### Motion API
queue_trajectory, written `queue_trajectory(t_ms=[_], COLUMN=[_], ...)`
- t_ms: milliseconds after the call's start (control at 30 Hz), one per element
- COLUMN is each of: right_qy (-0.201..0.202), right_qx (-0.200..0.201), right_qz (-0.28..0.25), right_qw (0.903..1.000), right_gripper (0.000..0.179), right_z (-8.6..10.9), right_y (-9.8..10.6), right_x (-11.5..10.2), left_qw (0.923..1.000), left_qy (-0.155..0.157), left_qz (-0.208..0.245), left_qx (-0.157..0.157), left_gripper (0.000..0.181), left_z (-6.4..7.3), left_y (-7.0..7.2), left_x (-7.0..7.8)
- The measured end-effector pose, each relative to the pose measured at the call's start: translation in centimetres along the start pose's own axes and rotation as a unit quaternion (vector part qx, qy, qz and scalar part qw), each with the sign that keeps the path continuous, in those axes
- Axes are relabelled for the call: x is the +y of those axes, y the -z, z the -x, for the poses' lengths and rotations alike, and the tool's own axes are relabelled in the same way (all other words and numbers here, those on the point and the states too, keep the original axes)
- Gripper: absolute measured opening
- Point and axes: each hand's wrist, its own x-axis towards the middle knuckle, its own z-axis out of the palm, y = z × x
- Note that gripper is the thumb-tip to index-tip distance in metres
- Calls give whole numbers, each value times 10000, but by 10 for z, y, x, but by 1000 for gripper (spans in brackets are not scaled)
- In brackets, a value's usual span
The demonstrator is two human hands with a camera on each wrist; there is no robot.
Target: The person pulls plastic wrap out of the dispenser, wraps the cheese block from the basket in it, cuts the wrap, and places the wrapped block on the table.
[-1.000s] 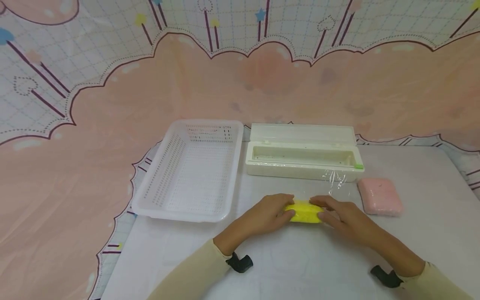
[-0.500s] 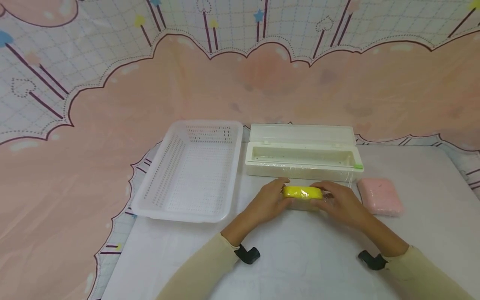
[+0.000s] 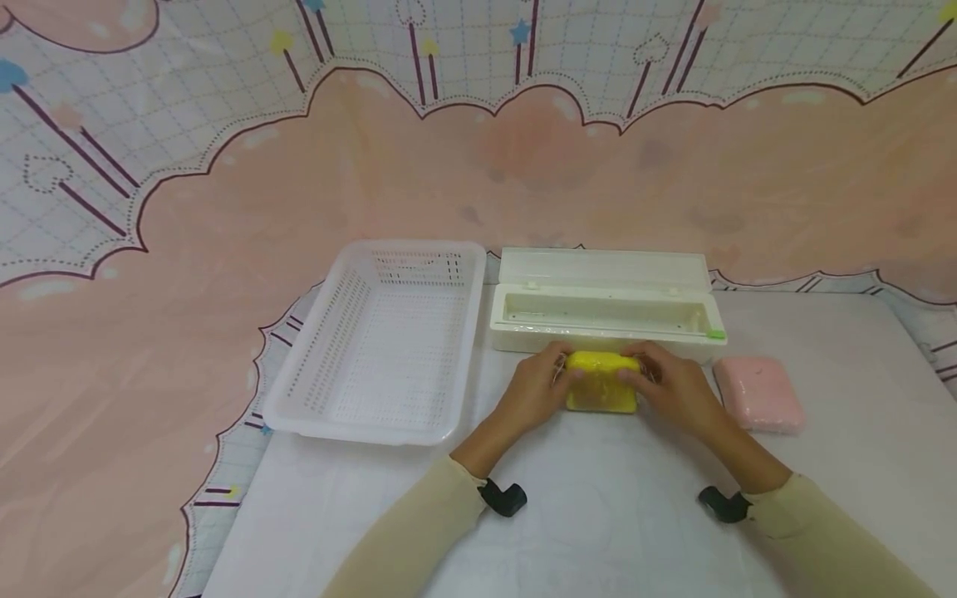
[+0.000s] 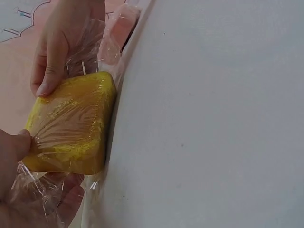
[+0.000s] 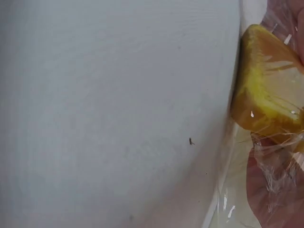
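A yellow rounded-square block (image 3: 602, 397) with a tan face stands tilted up on the white table, clear plastic film stretched over it. My left hand (image 3: 532, 387) grips its left side and my right hand (image 3: 682, 395) its right side. Both thumbs lie on the tan face; the other fingers are mostly hidden behind. In the left wrist view, creases run across the film on the block (image 4: 66, 118), and loose film (image 4: 40, 190) bunches around the fingers. The right wrist view catches only one corner of the block (image 5: 266, 90).
Directly behind the hands sits an off-white cling film dispenser (image 3: 534, 340), its lid raised. A pink block (image 3: 758, 394) in clear wrap lies to the right. On the left stands a white perforated basket (image 3: 359, 430). Patterned cloth hangs behind the table.
Both hands have moved away from me, toward the dispenser, with the yellow block. The block has tipped up so its tan face shows. Film that stretched toward the dispenser is now gathered at the hands.
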Motion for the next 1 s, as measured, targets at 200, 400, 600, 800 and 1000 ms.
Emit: queue_trajectory(t_ms=[200,400,600,800,1000], right_qy=[-23,-89,-316,-407,-589], right_qx=[264,329,324,175,242], right_qz=[-104,-161,24,147,47], right_qw=[9996,9993,9990,9989,9980], right_gripper=[35,38,40,46,55], right_z=[-3,-5,-5,0,11], right_y=[-5,-6,-6,-3,7], right_x=[1,-3,-3,-3,-1], left_qw=[9998,9997,9993,9890,9507], left_qy=[-60,130,133,0,-667], left_qz=[64,-32,-214,-1382,-2849], left_qx=[181,228,283,531,1026], left_gripper=[29,32,34,38,35], left_z=[-5,-8,-12,-10,-8], left_y=[-3,-4,-5,-2,1], left_x=[-5,-4,-5,2,19])
